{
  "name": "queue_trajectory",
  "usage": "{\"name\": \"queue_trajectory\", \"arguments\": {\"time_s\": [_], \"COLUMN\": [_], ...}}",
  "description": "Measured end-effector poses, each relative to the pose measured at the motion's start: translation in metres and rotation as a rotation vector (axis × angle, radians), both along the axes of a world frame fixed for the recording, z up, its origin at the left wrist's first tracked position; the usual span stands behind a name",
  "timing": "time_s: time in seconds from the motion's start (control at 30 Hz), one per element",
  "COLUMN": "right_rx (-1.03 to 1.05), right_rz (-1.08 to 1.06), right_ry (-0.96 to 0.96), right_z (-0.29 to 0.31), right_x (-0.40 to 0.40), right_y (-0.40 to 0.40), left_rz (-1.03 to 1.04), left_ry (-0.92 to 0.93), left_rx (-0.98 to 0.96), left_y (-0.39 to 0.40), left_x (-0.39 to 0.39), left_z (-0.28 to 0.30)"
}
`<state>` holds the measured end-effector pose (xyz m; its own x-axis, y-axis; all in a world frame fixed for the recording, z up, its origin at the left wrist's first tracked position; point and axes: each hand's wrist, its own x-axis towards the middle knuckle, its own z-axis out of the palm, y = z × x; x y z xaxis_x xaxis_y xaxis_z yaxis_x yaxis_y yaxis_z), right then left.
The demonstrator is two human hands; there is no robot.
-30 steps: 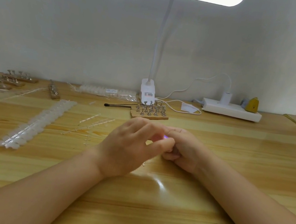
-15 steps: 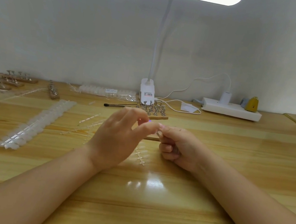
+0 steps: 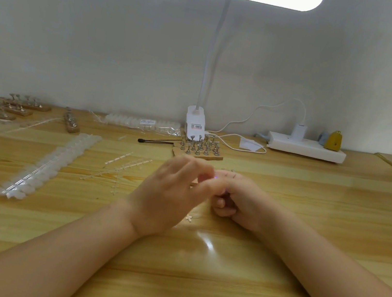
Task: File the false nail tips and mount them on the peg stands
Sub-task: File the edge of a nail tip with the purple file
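Meeting over the middle of the wooden worktop [image 3: 272,274], the two hands come together fingertip to fingertip. The left hand [image 3: 170,195] shows its back to the camera, its thumb and forefinger brought together at the meeting point and the other fingers loosely raised. The right hand [image 3: 237,203] is curled, knuckles up, its lower fingers tucked under the palm. Something very small sits between the fingertips, with a tiny violet glint at that spot, but it is too small and blurred to tell what it is or which way it points, so I cannot say which hand has hold of it.

Just beyond the hands stands a wooden peg stand [image 3: 198,148] with rows of upright metal pegs, its long axis running left to right. A black-tipped stick [image 3: 156,141] lies beside it, also left to right. A long strip of false nail tips [image 3: 50,164] lies to the left, its long axis running diagonally from the near left to the far right. Thin clear plastic strips [image 3: 121,165] are scattered between it and the hands. More peg stands [image 3: 15,108] sit at the far left, and a clear packet of tips [image 3: 142,123] lies along the wall. A white clip lamp [image 3: 195,125] stands behind the central stand, and a white power strip [image 3: 306,149] lies to the right.
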<state>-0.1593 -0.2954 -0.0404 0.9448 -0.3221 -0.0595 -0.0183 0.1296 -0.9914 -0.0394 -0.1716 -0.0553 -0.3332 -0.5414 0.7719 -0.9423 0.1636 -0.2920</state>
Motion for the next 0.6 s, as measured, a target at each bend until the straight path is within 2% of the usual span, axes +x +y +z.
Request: {"name": "queue_trajectory", "arguments": {"time_s": [0.07,0.13,0.23,0.3,0.43,0.47,0.6], "right_rx": [0.042,0.049,0.041,0.045,0.079,0.073,0.025], "right_rz": [-0.020,-0.017,0.008,0.005,-0.008,-0.008,0.027], "right_ry": [0.013,0.009,-0.018,-0.020,-0.015,-0.015,-0.031], "right_z": [0.000,-0.001,-0.002,-0.002,-0.002,-0.003,-0.003], "right_x": [-0.001,-0.001,0.000,0.000,0.000,0.000,0.001], "right_y": [-0.002,-0.003,-0.002,-0.002,-0.003,-0.003,-0.002], "left_rz": [0.079,0.074,-0.046,-0.019,0.127,0.098,-0.076], "left_ry": [0.090,0.120,0.003,-0.024,0.175,0.173,-0.026], "left_rx": [-0.002,-0.023,-0.045,-0.022,0.006,0.005,0.024], "left_y": [0.002,0.006,0.004,0.001,0.006,0.007,0.002], "left_x": [0.005,0.008,0.001,-0.002,0.010,0.011,0.000], "left_z": [0.002,0.003,0.002,0.001,0.005,0.006,0.002]}}
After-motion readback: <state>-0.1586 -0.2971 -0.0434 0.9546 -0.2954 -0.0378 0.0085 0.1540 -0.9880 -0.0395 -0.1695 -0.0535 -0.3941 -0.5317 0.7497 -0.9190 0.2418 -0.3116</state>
